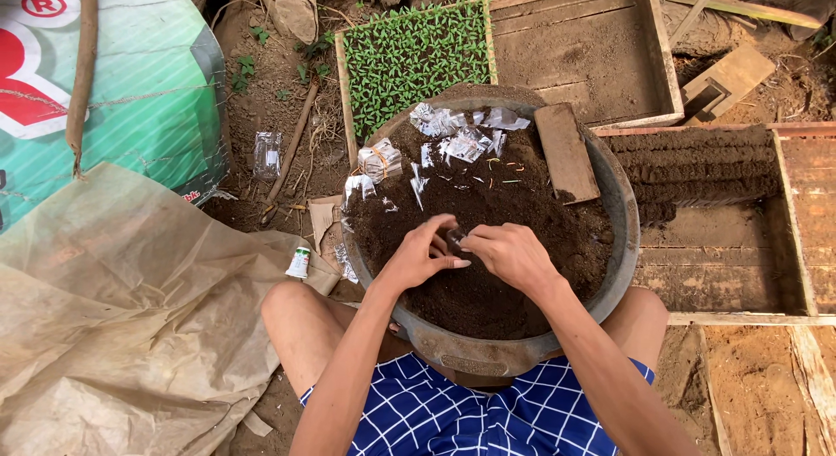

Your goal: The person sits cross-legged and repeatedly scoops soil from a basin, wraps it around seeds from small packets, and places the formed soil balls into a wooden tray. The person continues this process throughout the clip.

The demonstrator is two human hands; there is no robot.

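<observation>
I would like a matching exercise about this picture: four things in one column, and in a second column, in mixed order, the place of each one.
Things:
1. wooden block
2. seedling tray
3. small white bottle
4. small clear plastic bag

Places:
A. on the ground left of the basin, by the brown sheet
B. between the left hand and the right hand
C. lying on the soil at the basin's upper right
D. beyond the basin's far rim, full of green sprouts

Pairs: 1-C, 2-D, 3-A, 4-B
</observation>
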